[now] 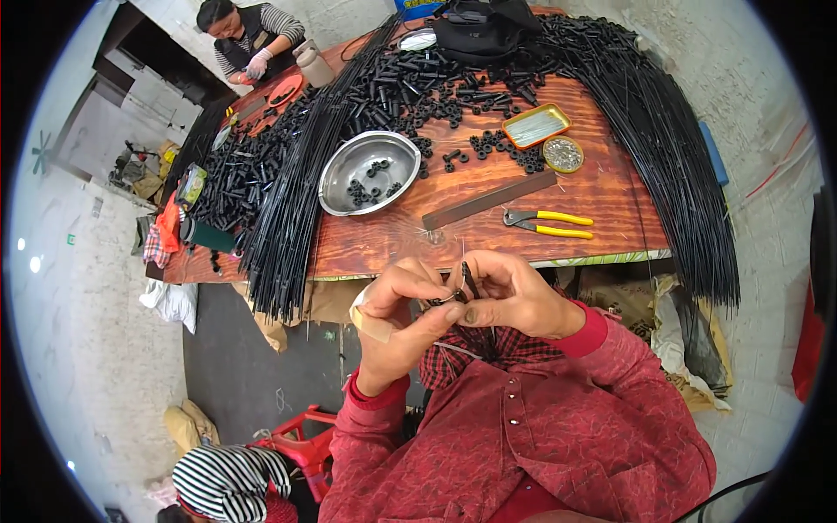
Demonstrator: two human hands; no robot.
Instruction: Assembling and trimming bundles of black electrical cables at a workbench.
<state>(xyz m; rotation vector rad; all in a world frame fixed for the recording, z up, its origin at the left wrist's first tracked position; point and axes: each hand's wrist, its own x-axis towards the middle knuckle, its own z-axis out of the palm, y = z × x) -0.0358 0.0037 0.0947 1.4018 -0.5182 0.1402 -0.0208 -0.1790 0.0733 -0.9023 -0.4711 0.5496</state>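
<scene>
Close in front of my chest, my left hand [397, 309] and my right hand [519, 301] meet at the fingertips. Between them is a small black part [459, 296], pinched by both hands, its exact kind hidden by the fingers. A slim black piece [470, 279] sticks up between my right thumb and fingers. A thin pale wire or needle shows by the fingertips. Tan tape wraps part of my left hand. Beyond the hands, on the wooden table [366, 248], lie pincers [545, 223] with yellow handles and a flat dark bar [488, 199].
A metal bowl [327, 179] holds several black rings. A yellow tray [536, 127] of thin needles and a round tin [563, 154] of small metal bits stand right. Long black rods [296, 192] hang over the table edge on both sides. Co-workers sit far left and lower left.
</scene>
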